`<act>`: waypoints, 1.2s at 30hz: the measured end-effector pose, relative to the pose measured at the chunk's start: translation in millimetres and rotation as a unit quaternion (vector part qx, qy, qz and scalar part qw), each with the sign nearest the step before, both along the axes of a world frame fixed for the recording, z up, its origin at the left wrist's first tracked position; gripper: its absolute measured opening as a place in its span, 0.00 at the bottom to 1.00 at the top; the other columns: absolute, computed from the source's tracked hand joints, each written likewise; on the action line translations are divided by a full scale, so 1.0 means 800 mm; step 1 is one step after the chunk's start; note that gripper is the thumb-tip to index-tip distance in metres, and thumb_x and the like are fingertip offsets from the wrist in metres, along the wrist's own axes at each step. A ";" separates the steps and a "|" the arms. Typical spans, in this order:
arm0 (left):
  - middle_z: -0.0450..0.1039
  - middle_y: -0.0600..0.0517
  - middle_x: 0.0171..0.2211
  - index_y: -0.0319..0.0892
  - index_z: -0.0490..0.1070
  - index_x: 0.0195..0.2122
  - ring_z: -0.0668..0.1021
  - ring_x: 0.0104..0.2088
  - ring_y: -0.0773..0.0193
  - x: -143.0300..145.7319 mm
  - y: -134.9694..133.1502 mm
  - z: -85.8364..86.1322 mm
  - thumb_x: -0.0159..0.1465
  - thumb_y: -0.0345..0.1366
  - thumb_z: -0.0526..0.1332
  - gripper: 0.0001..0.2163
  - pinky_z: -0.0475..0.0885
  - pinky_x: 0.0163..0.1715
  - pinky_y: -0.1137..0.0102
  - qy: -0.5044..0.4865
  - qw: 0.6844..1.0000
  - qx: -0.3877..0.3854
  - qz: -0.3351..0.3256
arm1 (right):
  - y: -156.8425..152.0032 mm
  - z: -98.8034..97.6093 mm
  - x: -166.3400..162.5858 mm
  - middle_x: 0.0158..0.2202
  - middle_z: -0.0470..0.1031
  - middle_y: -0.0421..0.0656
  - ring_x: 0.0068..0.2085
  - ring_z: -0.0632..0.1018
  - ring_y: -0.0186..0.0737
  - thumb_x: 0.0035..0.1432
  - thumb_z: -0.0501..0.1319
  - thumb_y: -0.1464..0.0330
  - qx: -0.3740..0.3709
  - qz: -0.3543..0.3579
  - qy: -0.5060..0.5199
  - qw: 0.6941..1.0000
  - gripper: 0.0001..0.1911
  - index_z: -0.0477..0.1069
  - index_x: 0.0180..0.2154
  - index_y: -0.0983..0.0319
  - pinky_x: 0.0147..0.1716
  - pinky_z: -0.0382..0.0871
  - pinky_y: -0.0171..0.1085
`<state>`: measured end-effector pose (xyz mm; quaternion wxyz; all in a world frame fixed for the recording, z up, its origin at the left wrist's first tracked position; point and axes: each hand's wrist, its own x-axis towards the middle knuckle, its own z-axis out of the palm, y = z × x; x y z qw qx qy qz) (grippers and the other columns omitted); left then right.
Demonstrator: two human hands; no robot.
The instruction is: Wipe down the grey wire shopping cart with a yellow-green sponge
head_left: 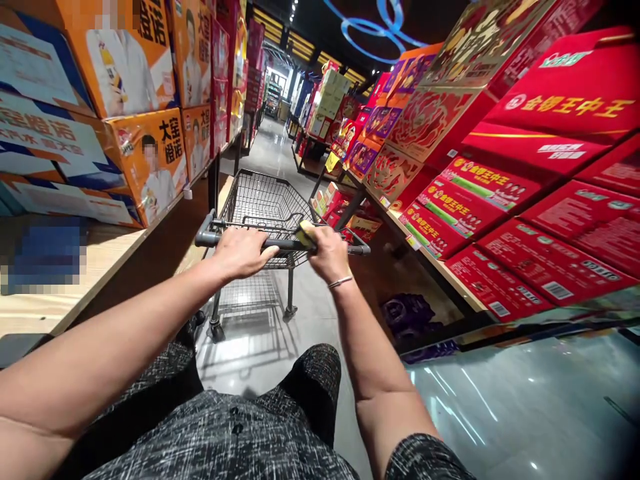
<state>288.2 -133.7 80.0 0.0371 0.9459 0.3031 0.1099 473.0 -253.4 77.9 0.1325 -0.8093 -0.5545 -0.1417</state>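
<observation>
A dark wire shopping cart [270,193] stands in front of me, and its basket shows no goods. My left hand [243,252] is closed over the left part of the cart's handle [290,245], with its thumb along the near side. On the right part of the same bar, my right hand [327,253] is closed, a thin bracelet [341,282] at its wrist. A small yellow-green object [304,233] shows at the fingers of this hand, against the bar; its kind is unclear. The right fingertips are partly hidden.
Orange drink cartons [145,167] are stacked on a wooden shelf [100,267] at left. Red gift boxes [565,160] and patterned boxes [415,123] fill the right shelf. Purple packages [407,313] lie low at right. A tiled aisle [273,143] runs ahead between displays.
</observation>
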 end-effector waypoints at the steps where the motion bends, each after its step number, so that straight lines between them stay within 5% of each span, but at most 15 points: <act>1: 0.77 0.40 0.46 0.41 0.73 0.46 0.77 0.48 0.43 0.002 -0.002 -0.008 0.67 0.55 0.47 0.25 0.66 0.48 0.53 -0.015 0.999 0.028 -0.003 | -0.007 0.005 0.028 0.56 0.71 0.46 0.52 0.70 0.51 0.56 0.59 0.70 -0.010 -0.030 0.009 0.999 0.27 0.68 0.58 0.51 0.47 0.65 0.49; 6: 0.78 0.43 0.41 0.40 0.74 0.41 0.78 0.44 0.48 0.007 0.009 -0.028 0.65 0.55 0.53 0.23 0.65 0.45 0.59 -0.059 0.995 0.074 0.016 | -0.038 0.022 0.145 0.52 0.75 0.43 0.53 0.72 0.51 0.54 0.62 0.64 -0.081 -0.129 0.051 0.987 0.22 0.71 0.52 0.50 0.51 0.58 0.53; 10: 0.78 0.45 0.39 0.41 0.75 0.40 0.78 0.42 0.50 0.005 0.010 -0.031 0.64 0.57 0.53 0.24 0.64 0.41 0.61 -0.085 0.991 0.103 0.019 | -0.042 0.028 0.168 0.45 0.78 0.39 0.49 0.74 0.48 0.51 0.66 0.62 -0.136 -0.111 0.057 0.983 0.19 0.71 0.47 0.52 0.53 0.54 0.52; 18: 0.79 0.47 0.32 0.44 0.77 0.35 0.79 0.36 0.51 -0.017 0.053 -0.031 0.63 0.60 0.52 0.25 0.61 0.36 0.63 -0.083 0.989 0.099 0.075 | -0.046 0.027 0.130 0.39 0.81 0.36 0.42 0.79 0.42 0.50 0.65 0.62 -0.078 -0.016 0.097 0.992 0.19 0.73 0.47 0.52 0.41 0.64 0.35; 27: 0.79 0.48 0.30 0.46 0.77 0.30 0.77 0.39 0.52 -0.038 0.105 -0.033 0.63 0.59 0.50 0.25 0.59 0.48 0.57 -0.112 0.987 0.074 0.085 | -0.059 0.030 0.064 0.37 0.81 0.39 0.36 0.80 0.43 0.52 0.64 0.63 -0.050 -0.006 0.047 0.998 0.16 0.72 0.45 0.54 0.31 0.62 0.33; 31: 0.79 0.46 0.40 0.45 0.77 0.33 0.71 0.51 0.47 -0.040 0.124 -0.045 0.63 0.56 0.50 0.23 0.53 0.56 0.50 -0.172 0.979 0.064 0.085 | -0.073 0.027 0.027 0.41 0.81 0.42 0.41 0.79 0.45 0.53 0.63 0.65 -0.017 0.017 0.026 0.999 0.19 0.71 0.48 0.56 0.35 0.65 0.35; 36: 0.62 0.43 0.62 0.44 0.71 0.56 0.56 0.64 0.39 -0.041 0.146 -0.064 0.62 0.50 0.52 0.25 0.40 0.65 0.45 -0.259 0.958 0.028 0.124 | -0.076 0.019 -0.026 0.45 0.79 0.45 0.44 0.78 0.46 0.55 0.61 0.66 0.010 0.033 0.011 0.999 0.21 0.69 0.52 0.58 0.40 0.67 0.38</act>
